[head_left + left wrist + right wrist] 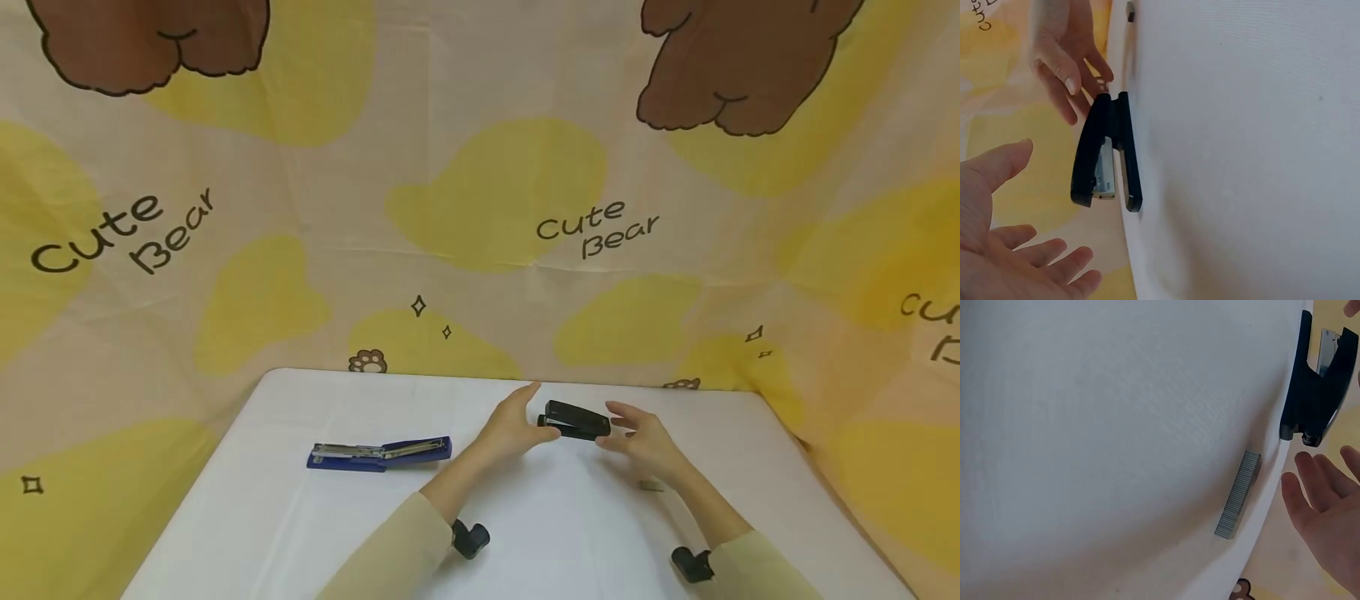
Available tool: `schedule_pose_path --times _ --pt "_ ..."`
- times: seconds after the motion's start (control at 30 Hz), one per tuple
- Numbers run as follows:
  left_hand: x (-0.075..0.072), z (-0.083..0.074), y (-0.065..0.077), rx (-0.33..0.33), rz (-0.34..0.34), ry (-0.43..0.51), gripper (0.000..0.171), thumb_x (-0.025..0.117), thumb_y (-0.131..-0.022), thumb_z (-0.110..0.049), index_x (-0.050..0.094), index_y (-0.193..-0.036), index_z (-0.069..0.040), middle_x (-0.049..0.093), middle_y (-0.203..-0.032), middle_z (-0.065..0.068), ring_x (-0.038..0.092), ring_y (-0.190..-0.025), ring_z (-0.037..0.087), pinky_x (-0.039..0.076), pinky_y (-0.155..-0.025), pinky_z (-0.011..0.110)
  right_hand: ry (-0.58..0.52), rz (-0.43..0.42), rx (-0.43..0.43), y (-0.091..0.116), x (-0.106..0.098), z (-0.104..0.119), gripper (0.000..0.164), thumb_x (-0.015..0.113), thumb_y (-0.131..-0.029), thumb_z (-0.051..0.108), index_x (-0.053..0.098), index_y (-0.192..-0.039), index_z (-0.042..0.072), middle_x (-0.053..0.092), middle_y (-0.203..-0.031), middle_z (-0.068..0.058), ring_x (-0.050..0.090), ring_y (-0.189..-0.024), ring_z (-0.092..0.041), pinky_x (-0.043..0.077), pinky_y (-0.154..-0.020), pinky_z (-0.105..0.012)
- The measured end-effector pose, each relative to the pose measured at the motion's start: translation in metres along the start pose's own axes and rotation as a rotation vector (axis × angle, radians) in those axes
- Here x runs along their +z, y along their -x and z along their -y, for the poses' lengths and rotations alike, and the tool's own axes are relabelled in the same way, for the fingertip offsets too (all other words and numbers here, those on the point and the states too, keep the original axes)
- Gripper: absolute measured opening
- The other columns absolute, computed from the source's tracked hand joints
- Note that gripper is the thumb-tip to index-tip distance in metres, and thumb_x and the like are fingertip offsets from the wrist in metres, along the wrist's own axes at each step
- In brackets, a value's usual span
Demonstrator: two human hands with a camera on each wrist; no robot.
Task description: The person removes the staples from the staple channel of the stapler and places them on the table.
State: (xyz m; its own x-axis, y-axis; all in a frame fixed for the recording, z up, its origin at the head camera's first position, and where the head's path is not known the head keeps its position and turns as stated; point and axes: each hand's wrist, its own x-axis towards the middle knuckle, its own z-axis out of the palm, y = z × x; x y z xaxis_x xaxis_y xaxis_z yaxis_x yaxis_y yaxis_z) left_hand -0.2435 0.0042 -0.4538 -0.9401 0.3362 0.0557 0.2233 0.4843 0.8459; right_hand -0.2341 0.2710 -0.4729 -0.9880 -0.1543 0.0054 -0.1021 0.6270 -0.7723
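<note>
A black stapler [576, 419] stands on the table between my two hands, its top arm raised a little from the base. The silver staple channel shows in the gap of the stapler [1108, 153]. My left hand [513, 427] is at its left end with thumb and fingers spread. In the left wrist view, space shows between the left hand [1007, 250] and the stapler. Opposite, my right hand [643, 437] is held near the other end, fingers apart and loosely bent. The right wrist view shows the right hand [1325, 515] just off that end, gripping nothing.
A blue stapler [378, 454] lies folded open on the left of the white table [315, 533]. Near my right wrist is a strip of staples [1238, 495]. Behind the table's far edge hangs a patterned cloth [480, 200].
</note>
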Motion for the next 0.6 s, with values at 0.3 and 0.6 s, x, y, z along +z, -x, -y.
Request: schedule_pose_path --times 0.3,0.6 --pt "0.021 0.001 -0.018 -0.021 0.019 -0.006 0.089 0.088 -0.084 -0.021 0.042 -0.158 -0.004 0.048 -0.158 0.017 0.044 -0.146 0.037 0.037 -0.117 0.051 -0.020 0.011 0.016 -0.001 0.002 -0.007 0.074 0.084 -0.086 0.012 0.050 -0.147 -0.010 0.059 -0.142 -0.030 0.064 -0.122 -0.044 0.054 -0.098 -0.051" --pt "0.028 0.007 -0.023 -0.059 0.024 0.048 0.084 0.088 -0.083 -0.018 0.048 -0.155 -0.004 0.056 -0.150 0.021 0.055 -0.134 0.035 0.042 -0.112 0.051 -0.034 0.012 0.056 -0.004 0.002 -0.009 0.062 0.079 -0.091 0.009 0.054 -0.144 -0.009 0.062 -0.139 -0.028 0.064 -0.124 -0.043 0.052 -0.101 -0.051"
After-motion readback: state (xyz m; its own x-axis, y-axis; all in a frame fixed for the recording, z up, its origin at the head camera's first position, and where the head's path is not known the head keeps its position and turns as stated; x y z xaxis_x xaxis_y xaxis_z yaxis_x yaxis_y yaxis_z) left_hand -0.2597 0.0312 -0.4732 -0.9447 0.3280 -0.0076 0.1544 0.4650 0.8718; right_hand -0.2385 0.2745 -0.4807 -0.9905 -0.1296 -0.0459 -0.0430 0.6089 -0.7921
